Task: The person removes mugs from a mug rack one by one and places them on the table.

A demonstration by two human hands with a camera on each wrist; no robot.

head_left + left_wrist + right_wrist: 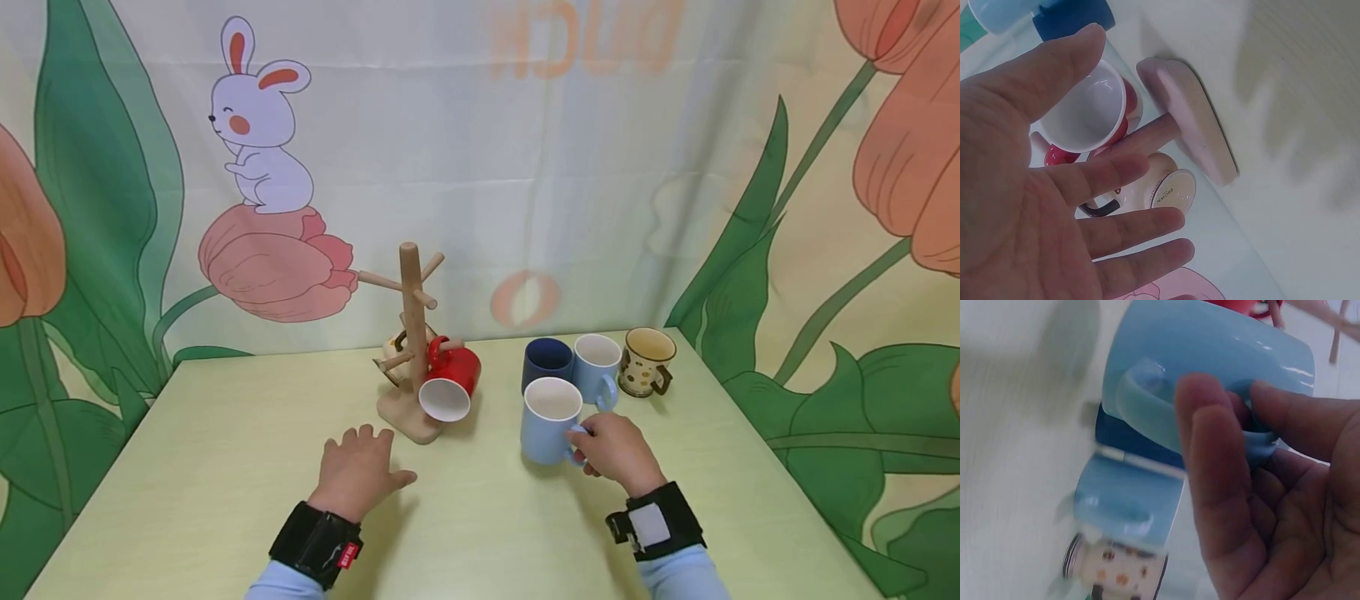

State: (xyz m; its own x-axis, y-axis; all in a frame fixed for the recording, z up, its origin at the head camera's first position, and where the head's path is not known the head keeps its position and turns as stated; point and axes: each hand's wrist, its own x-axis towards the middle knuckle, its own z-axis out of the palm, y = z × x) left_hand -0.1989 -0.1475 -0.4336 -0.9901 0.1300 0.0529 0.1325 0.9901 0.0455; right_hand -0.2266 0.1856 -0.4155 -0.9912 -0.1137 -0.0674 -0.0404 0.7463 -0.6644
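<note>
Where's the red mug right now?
In the head view, the red mug hangs on the right side of the wooden mug tree, left of the dark blue mug.

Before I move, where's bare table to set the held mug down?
Bare table: the broad stretch left of the rack and left hand; the middle, between that and the right hand; the patch from there to the right edge. Crowded: back right, where held mug, navy mug, blue mug and spotted mug bunch.
</note>
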